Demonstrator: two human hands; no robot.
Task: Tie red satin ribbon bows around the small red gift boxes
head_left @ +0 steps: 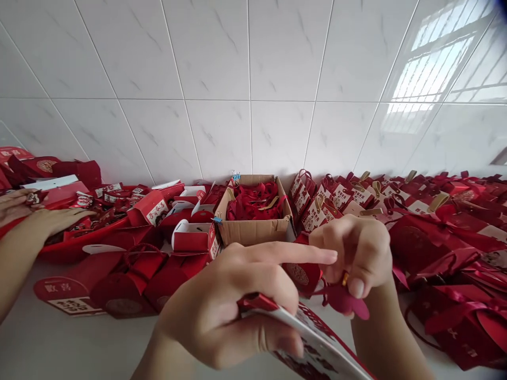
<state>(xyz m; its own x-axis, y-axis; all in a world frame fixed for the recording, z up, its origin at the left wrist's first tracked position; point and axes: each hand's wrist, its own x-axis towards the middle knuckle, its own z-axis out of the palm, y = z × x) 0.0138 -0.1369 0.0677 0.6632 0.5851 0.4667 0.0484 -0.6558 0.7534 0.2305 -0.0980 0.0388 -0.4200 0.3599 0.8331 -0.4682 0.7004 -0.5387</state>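
Note:
My left hand (225,306) is closed on a red and white printed gift box (332,345), its thumb below the edge and its index finger stretched towards my right hand. The box is tilted, and its lower end runs out of view. My right hand (356,253) pinches a dark red, ribbon-like piece (344,301) with a small gold part, just above the gift box's far edge. Whether this piece is joined to the box I cannot tell. Behind both hands stands an open cardboard box (253,232) full of dark red ribbons (257,200).
At left, another person's hands (55,221) reach over a red tray of small wrapped items (114,200). Open red boxes (192,237) stand left of the cardboard box. Rows of finished-looking red boxes (348,195) fill the right side. A tiled wall (281,132) closes off the back.

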